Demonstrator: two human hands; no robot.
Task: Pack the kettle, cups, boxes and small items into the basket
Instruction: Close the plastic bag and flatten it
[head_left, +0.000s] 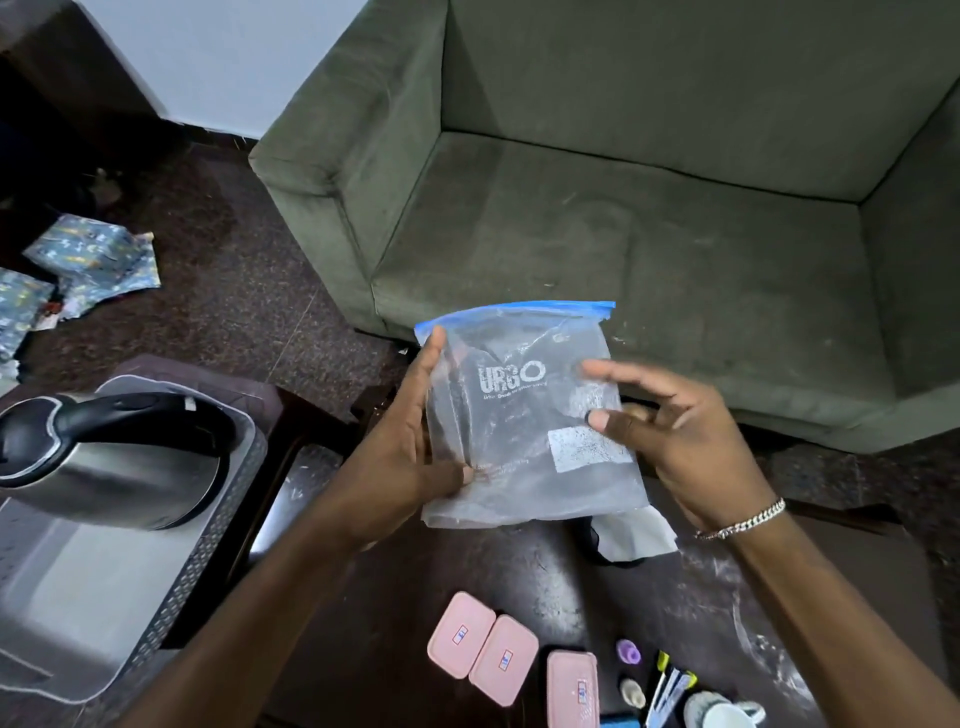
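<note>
I hold a clear zip bag (524, 415) with a blue seal and dark contents above the dark table (415, 587). My left hand (415, 441) grips its left edge, thumb on the front. My right hand (675, 431) pinches the right side with thumb and fingertips. A steel kettle (109, 457) with a black handle stands in the grey basket (208, 551) at the left. Three pink boxes (506, 660) lie at the table's near edge. Beside them are a white cup (722, 712), a purple small item (628, 651), a pale small item (632, 692) and some pens (670, 691).
A green sofa (649, 208) stands right behind the table. White paper (636, 535) lies under the bag. Patterned wrapping (93, 265) is scattered on the dark floor at the far left. A blue object (618, 721) peeks in at the bottom edge.
</note>
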